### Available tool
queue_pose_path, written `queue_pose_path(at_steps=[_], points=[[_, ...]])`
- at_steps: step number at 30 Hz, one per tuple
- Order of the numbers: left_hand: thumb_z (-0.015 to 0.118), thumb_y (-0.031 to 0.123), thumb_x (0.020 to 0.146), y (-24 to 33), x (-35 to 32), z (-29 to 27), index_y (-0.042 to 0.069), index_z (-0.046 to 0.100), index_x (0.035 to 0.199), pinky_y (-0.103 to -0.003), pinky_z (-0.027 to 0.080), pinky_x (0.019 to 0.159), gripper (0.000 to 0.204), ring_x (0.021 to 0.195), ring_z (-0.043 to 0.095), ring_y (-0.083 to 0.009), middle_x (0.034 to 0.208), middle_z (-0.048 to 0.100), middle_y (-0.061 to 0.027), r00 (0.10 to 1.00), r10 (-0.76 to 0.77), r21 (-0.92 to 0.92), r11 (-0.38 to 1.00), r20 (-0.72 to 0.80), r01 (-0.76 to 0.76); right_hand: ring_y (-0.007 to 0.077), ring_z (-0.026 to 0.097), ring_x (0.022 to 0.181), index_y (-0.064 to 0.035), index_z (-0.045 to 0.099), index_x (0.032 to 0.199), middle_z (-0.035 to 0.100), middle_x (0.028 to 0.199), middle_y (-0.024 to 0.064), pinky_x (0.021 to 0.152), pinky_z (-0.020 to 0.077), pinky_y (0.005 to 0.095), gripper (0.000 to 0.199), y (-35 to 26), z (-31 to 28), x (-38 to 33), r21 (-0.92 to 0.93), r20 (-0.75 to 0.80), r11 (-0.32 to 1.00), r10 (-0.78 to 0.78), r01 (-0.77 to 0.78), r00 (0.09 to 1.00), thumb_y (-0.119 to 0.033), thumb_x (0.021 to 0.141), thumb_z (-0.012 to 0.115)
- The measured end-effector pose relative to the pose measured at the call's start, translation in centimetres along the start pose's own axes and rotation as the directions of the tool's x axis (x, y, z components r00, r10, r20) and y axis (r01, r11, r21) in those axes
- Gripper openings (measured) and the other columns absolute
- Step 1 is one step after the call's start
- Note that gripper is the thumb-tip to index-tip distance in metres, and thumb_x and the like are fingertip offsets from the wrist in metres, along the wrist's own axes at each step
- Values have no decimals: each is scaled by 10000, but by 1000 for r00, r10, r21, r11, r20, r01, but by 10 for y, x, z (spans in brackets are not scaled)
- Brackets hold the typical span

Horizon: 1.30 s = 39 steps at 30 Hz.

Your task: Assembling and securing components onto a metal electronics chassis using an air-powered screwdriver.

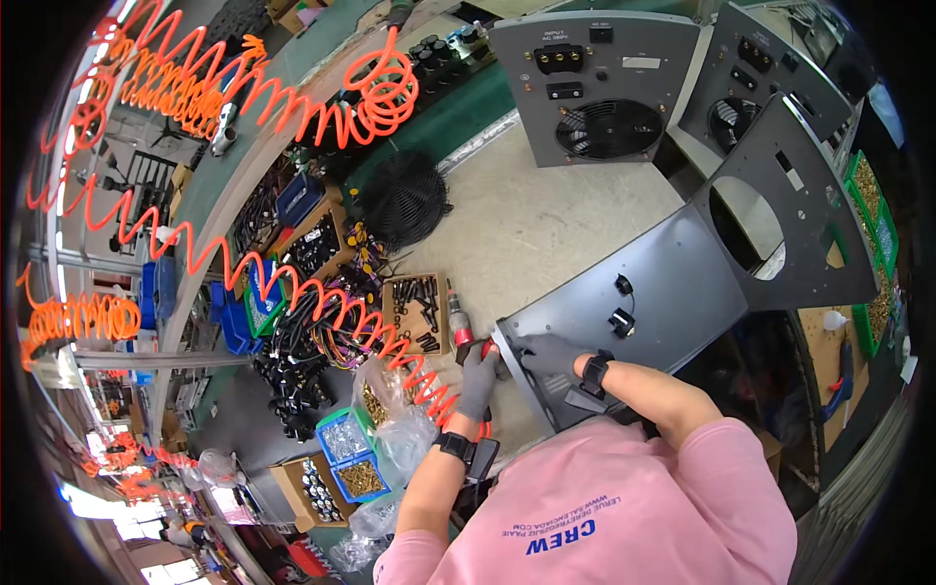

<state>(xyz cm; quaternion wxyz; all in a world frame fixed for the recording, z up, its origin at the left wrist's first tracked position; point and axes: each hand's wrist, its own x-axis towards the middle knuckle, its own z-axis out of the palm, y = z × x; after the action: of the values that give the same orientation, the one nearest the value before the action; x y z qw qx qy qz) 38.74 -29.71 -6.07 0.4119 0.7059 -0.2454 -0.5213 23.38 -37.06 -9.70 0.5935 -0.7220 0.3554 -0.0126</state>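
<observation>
The grey-gloved fingers of the left hand [477, 387] are closed around a red and black power tool [461, 330], whose nose points away from the body, just beside the near corner of a grey metal casing [673, 268]. The right hand [552, 355], also gloved, rests on the casing by that same edge; whether its fingers pinch anything small, I cannot tell. The casing lies on the pale desk [531, 219], its flat sheet stretching off to the right to an upright end plate [840, 258] with a large round cut-out. Two small black parts sit on the sheet, ahead of the right hand. Left of the tool stands an open cardboard box [389, 297] of black pieces, with tangled cables [327, 336] beyond it and an orange coiled hose [302, 286] running over them towards the left hand. Nearer the body are a clear plastic bag [408, 444] and blue trays [343, 436] of small metal fasteners. On the far side, a black round grille [403, 200] lies to the left, and two grey panels with fans [590, 73] stand upright to the right
</observation>
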Motion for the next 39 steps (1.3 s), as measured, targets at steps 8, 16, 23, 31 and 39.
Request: queue_pose_path(at_steps=[8, 16, 23, 31, 39], points=[[466, 145, 880, -1, 17, -7, 53, 488, 1022, -238, 370, 484, 170, 510, 409, -99, 635, 441, 12, 939, -204, -184, 948, 279, 261, 320, 535, 1014, -105, 519, 1156, 549, 1112, 168, 884, 419, 377, 372, 1, -11, -3, 83, -328, 987, -104, 138, 939, -257, 819, 481], [438, 97, 893, 0, 25, -1, 78, 480, 1098, -215, 347, 510, 210, 590, 415, -64, 720, 447, 42, 934, -188, -97, 969, 304, 227, 301, 548, 987, -76, 584, 1069, 579, 1069, 150, 857, 436, 366, 328, 12, -5, 6, 26, -189, 992, -114, 121, 975, -291, 832, 513], [433, 135, 908, -20, 33, -11, 73, 435, 1212, -230, 447, 627, 310, 731, 512, -106, 856, 541, -5, 934, -150, -106, 975, 325, 193, 266, 592, 886, -69, 621, 1000, 621, 968, 126, 798, 463, 343, 270, 4, -6, 2, 113, -390, 980, -110, 166, 914, -226, 784, 584], [493, 243, 896, -1, 0, 10, 25, 467, 1179, -249, 469, 695, 359, 783, 548, -152, 906, 566, -67, 988, -79, -172, 980, 133, 102, 220, 616, 778, -61, 647, 952, 636, 895, 127, 698, 489, 320, 225, 0, -13, 2, 552, -134, 830, 190, -87, 973, -194, 776, 603], [670, 322, 764, -12, 2, 12, -16, 545, 944, -272, 454, 619, 403, 683, 566, -136, 769, 605, -80, 989, 147, 440, 886, 27, -144, 284, 589, 876, -115, 615, 983, 609, 958, 122, 773, 472, 350, 231, 10, -13, 2, 17, -495, 977, -177, 214, 850, -154, 757, 587]])
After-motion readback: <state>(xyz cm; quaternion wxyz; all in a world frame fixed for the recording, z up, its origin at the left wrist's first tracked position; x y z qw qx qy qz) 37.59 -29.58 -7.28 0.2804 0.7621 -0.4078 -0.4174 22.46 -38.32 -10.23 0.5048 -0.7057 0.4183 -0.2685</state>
